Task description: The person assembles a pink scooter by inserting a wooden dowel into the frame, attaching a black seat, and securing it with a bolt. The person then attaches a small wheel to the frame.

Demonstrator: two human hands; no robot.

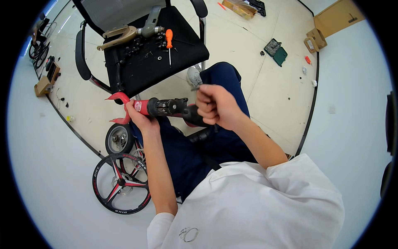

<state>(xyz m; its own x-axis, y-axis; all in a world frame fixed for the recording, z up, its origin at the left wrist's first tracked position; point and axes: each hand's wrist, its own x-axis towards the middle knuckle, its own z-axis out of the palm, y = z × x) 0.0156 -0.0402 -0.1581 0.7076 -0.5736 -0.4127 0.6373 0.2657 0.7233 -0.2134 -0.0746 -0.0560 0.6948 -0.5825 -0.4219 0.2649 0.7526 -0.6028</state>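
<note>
Across my lap lies a red bicycle fork [120,97], its two prongs to the left. My left hand [143,120] is closed round its red tube. Joined to the tube's right end is a black stem joint [170,106] with a bolt head in it, and more black parts run on behind my right hand. My right hand [219,107] is closed just right of the joint. A small dark tip sticks out by its fingertips; what it belongs to is hidden in the fist.
Ahead stands a black office chair [182,47] bearing an orange screwdriver [169,39], a tan fork [120,35], a grey frame part [152,23] and several small bolts. Three-spoke wheels [121,182] lie at my left. A green tool case [277,52] and cardboard boxes [316,40] are on the floor.
</note>
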